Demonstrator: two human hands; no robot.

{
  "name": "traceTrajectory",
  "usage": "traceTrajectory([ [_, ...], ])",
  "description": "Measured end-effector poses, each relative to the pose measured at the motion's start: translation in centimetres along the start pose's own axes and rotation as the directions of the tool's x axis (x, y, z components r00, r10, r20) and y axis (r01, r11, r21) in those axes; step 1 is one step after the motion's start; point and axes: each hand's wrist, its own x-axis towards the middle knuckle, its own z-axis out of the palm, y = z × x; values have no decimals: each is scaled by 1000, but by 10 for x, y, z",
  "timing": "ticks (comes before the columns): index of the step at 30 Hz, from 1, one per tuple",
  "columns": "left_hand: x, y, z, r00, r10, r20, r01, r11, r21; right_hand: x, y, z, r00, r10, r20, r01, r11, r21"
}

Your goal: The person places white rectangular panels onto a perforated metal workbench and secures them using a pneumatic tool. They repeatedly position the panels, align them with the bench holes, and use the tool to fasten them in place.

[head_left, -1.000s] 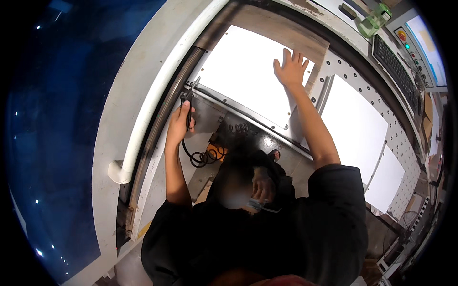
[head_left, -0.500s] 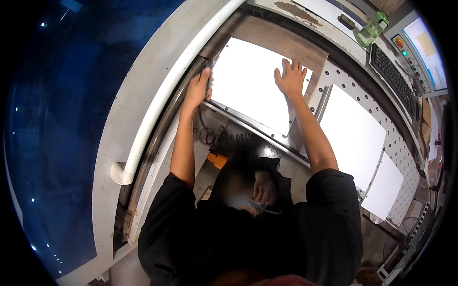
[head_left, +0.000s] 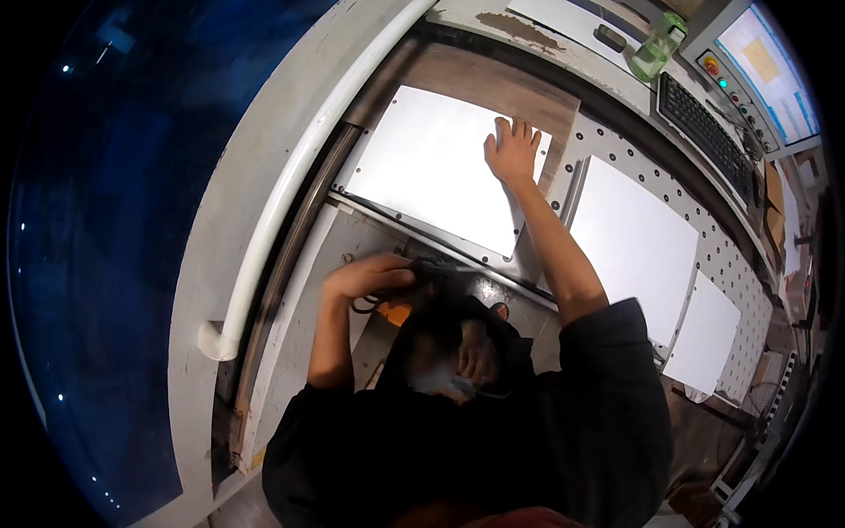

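A white rectangular sheet (head_left: 440, 176), with small dark dots along its edges, lies on a brown board (head_left: 466, 70). My right hand (head_left: 512, 157) rests flat near the sheet's far right corner, fingers spread. Below the sheet's near edge, my left hand (head_left: 370, 275) is closed around a dark handheld tool (head_left: 431, 269). Blur and dark surroundings hide the tool's exact kind. Under that hand, a dark cord or hose (head_left: 363, 306) loops down.
More white sheets (head_left: 638, 242) lie to the right on a perforated table (head_left: 585, 145). A white rail (head_left: 273, 194) curves along the left. At the back right are a keyboard (head_left: 704, 132), green bottle (head_left: 656, 51) and control panel with screen (head_left: 766, 57).
My left hand has left the sheet's left edge and come down toward my body with the dark tool. My right hand stays on the sheet. The whole view has shifted slightly.
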Motion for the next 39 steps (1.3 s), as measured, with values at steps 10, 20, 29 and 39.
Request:
traceTrajectory([
  [10,-106,15,22,-291,591,-753,-57,774,630,1,1,-2,1000,-19,8,19,999,49],
  [20,-115,-12,58,-360,635,-684,827,556,82,2,5,-8,997,17,78,-23,997,68],
  [29,-20,-18,50,15,889,-458,258,439,861,-88,-56,-112,813,255,523,-343,936,76],
  [39,114,-142,-137,466,412,-783,428,669,607,-200,-73,-130,849,260,461,-340,935,98],
])
